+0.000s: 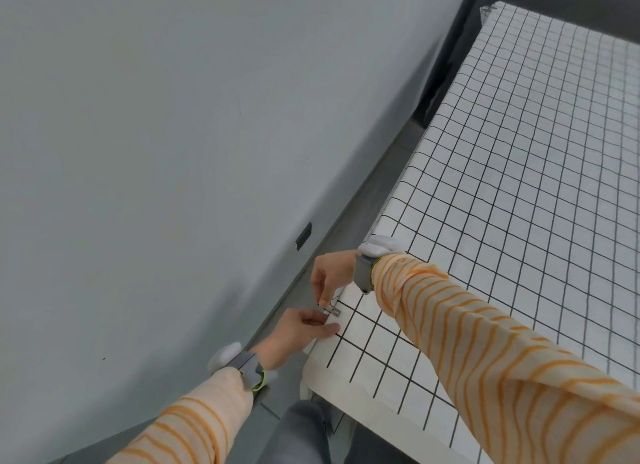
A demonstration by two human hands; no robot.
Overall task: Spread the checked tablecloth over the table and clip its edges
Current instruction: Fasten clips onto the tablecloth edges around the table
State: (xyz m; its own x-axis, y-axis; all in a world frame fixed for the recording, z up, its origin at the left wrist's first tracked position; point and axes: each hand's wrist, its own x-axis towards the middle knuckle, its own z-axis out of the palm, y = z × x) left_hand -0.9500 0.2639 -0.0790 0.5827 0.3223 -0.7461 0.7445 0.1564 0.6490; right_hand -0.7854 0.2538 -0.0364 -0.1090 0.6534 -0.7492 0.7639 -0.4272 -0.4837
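Observation:
The white tablecloth with a black check (502, 193) lies spread over the table, which fills the right half of the view. At its left edge near the front corner sits a small metal clip (333, 311). My right hand (329, 280) reaches across the cloth and pinches the clip with thumb and forefinger. My left hand (301, 332) comes in from below, its fingers on the clip and its thumb pressing the cloth's edge. Another clip (487, 11) shows at the far left corner.
A grey wall (156, 151) runs close along the table's left side, leaving a narrow strip of floor (363, 200). A small dark outlet (303, 236) sits low on the wall. My legs in grey trousers (298, 432) stand at the table's front corner.

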